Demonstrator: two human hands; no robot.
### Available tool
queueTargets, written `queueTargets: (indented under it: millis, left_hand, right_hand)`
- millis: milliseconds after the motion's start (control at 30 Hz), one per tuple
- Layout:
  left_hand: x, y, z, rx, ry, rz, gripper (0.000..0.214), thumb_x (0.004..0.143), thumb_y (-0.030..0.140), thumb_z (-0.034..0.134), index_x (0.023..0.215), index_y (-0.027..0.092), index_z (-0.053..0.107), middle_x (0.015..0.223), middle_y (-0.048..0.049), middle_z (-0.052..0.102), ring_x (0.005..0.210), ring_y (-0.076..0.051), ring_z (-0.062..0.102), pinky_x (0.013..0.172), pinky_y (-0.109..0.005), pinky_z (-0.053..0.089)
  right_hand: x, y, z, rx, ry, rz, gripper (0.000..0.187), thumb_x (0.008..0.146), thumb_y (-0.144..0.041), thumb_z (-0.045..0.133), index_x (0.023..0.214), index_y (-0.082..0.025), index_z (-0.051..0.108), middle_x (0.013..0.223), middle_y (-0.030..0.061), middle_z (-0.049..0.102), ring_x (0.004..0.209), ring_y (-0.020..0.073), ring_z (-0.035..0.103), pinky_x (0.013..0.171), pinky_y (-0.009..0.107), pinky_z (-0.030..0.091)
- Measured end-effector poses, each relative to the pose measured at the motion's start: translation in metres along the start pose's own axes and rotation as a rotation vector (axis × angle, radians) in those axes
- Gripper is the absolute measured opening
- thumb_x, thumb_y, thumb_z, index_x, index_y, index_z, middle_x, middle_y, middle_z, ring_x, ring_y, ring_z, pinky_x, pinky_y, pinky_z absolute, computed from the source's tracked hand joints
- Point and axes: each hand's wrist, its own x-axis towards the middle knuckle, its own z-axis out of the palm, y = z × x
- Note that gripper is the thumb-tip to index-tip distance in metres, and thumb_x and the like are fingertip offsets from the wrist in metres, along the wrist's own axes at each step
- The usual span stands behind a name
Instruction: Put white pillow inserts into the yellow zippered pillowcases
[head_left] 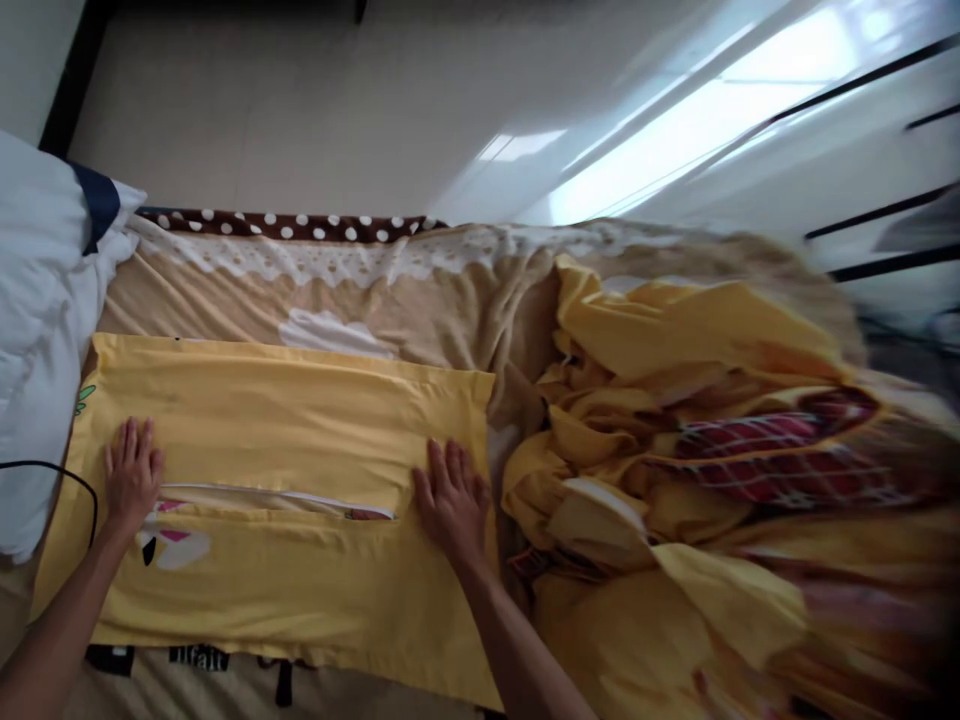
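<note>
A yellow pillowcase lies spread flat on the bed, with a zip opening running along its middle and a cartoon print near its left end. My left hand rests flat on its left part, fingers stretched out. Flat and open too, my right hand presses on the right end, close to the end of the zip. Neither hand holds anything.
A crumpled heap of yellow bedding with red plaid patches fills the right side of the bed. A white pillow or duvet lies at the left, with a black cable beside it. A beige sheet with lace trim covers the mattress; tiled floor lies beyond.
</note>
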Motion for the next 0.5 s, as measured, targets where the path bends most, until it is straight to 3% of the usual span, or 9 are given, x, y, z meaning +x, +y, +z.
queueTargets:
  millis: [67, 133, 200, 267, 333, 400, 500]
  left_hand:
    - [-0.024, -0.004, -0.001, -0.053, 0.016, 0.008, 0.058, 0.1, 0.038, 0.033, 0.154, 0.017, 0.031, 0.159, -0.0177, 0.031, 0.149, -0.029, 0.025, 0.121, -0.055, 0.018]
    - [-0.06, -0.002, 0.007, -0.09, 0.051, -0.007, 0.061, 0.099, 0.036, 0.035, 0.157, 0.02, 0.022, 0.16, -0.017, 0.028, 0.15, -0.028, 0.023, 0.121, -0.055, 0.022]
    - [-0.103, -0.006, 0.017, -0.084, 0.088, -0.057, 0.065, 0.098, 0.035, 0.037, 0.158, 0.023, 0.016, 0.161, -0.0165, 0.025, 0.15, -0.029, 0.022, 0.12, -0.058, 0.022]
    - [-0.146, -0.022, 0.023, -0.058, 0.095, -0.109, 0.067, 0.096, 0.037, 0.039, 0.158, 0.026, 0.015, 0.16, -0.0147, 0.026, 0.148, -0.03, 0.024, 0.119, -0.062, 0.019]
    - [-0.182, -0.051, 0.019, -0.037, 0.101, -0.15, 0.068, 0.092, 0.041, 0.039, 0.156, 0.026, 0.021, 0.158, -0.0145, 0.029, 0.147, -0.03, 0.026, 0.118, -0.062, 0.019]
    - [-0.208, -0.085, 0.007, -0.029, 0.092, -0.158, 0.071, 0.089, 0.045, 0.038, 0.155, 0.023, 0.026, 0.156, -0.0173, 0.03, 0.146, -0.033, 0.026, 0.115, -0.065, 0.021]
    - [-0.226, -0.121, -0.011, -0.015, 0.015, -0.131, 0.077, 0.086, 0.047, 0.036, 0.158, 0.029, 0.015, 0.16, -0.0089, 0.021, 0.146, -0.034, 0.023, 0.116, -0.066, 0.021]
  right_hand:
    - [-0.021, -0.014, 0.001, 0.012, 0.073, 0.022, 0.058, 0.102, -0.041, 0.025, 0.152, -0.014, 0.035, 0.155, 0.0203, 0.037, 0.146, 0.0282, 0.033, 0.114, 0.053, 0.025]
    - [-0.055, -0.045, 0.008, 0.053, 0.095, -0.08, 0.056, 0.102, -0.035, 0.029, 0.156, -0.02, 0.027, 0.155, 0.0178, 0.039, 0.143, 0.0266, 0.038, 0.113, 0.051, 0.025]
    - [-0.098, -0.07, 0.02, 0.1, 0.01, -0.273, 0.059, 0.1, -0.03, 0.034, 0.157, -0.028, 0.021, 0.155, 0.0125, 0.041, 0.141, 0.0245, 0.042, 0.112, 0.046, 0.028]
    - [-0.144, -0.072, 0.031, 0.089, -0.056, -0.337, 0.062, 0.099, -0.03, 0.037, 0.158, -0.034, 0.016, 0.153, 0.0078, 0.045, 0.138, 0.0244, 0.046, 0.111, 0.044, 0.031]
    - [-0.185, -0.047, 0.034, 0.029, -0.035, -0.241, 0.065, 0.099, -0.034, 0.035, 0.158, -0.036, 0.008, 0.15, 0.0083, 0.049, 0.134, 0.0273, 0.05, 0.11, 0.05, 0.033]
    - [-0.217, -0.005, 0.03, -0.024, -0.002, -0.091, 0.066, 0.098, -0.036, 0.032, 0.158, -0.033, 0.005, 0.151, 0.0116, 0.046, 0.135, 0.0317, 0.049, 0.107, 0.057, 0.034]
    - [-0.243, 0.048, 0.017, -0.062, 0.017, 0.054, 0.065, 0.097, -0.039, 0.029, 0.158, -0.033, 0.009, 0.153, 0.0143, 0.042, 0.134, 0.0351, 0.049, 0.103, 0.06, 0.038]
